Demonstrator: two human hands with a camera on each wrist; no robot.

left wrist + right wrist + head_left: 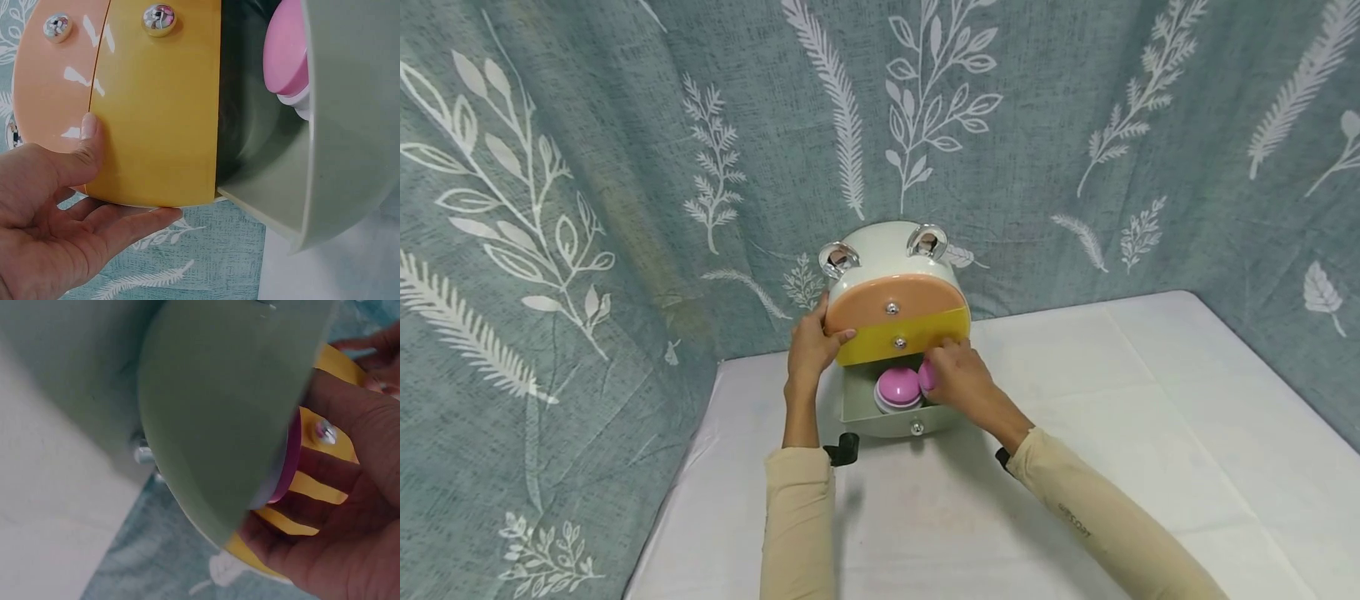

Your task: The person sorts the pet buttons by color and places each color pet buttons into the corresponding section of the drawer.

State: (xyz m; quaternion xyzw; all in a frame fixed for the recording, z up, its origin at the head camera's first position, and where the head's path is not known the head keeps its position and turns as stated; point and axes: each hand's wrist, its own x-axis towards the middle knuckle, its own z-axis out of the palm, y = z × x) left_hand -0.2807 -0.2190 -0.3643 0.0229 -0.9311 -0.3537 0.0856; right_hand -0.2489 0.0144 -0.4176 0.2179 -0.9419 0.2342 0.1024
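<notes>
A small rounded drawer cabinet (pixel 880 250) has a peach top drawer (pixel 865 310), a yellow middle drawer (pixel 156 125) and a pale green bottom drawer (pixel 880 425) pulled out. My left hand (pixel 811 346) holds the cabinet's left side, thumb on the front, fingers along the edge. Inside the green drawer sits a round white container with a pink lid (pixel 898 386). Beside it, my right hand (pixel 958 375) reaches over the drawer's right side and grips a second pink-lidded container (pixel 928 377). In the right wrist view, the drawer wall partly hides this container (pixel 290 459).
The cabinet stands near the back of a table with a white cloth (pixel 1075 400). Close behind hangs a teal leaf-patterned curtain (pixel 1037 167). Two silvery ring-shaped pieces (pixel 927 242) rise from the cabinet top, and each drawer has a silver knob (pixel 917 427).
</notes>
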